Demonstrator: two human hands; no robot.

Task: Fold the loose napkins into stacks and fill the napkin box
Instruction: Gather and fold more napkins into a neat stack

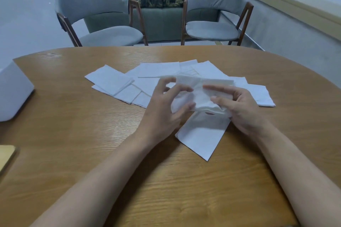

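Note:
Several loose white napkins [118, 81] lie spread across the middle of the wooden table [73, 134]. Both hands hold one crumpled white napkin [201, 96] just above the table. My left hand [166, 108] pinches its left side between thumb and curled fingers. My right hand [238, 105] grips its right side. One flat folded napkin [201, 134] lies on the table right under the hands. The white napkin box [13, 94] stands at the table's left edge, well away from both hands.
Two grey chairs [103, 16] [214, 14] stand behind the far table edge, with a leaf-patterned sofa behind them. A tan flat object [6, 155] lies at the near left edge. A ledge runs along the right wall.

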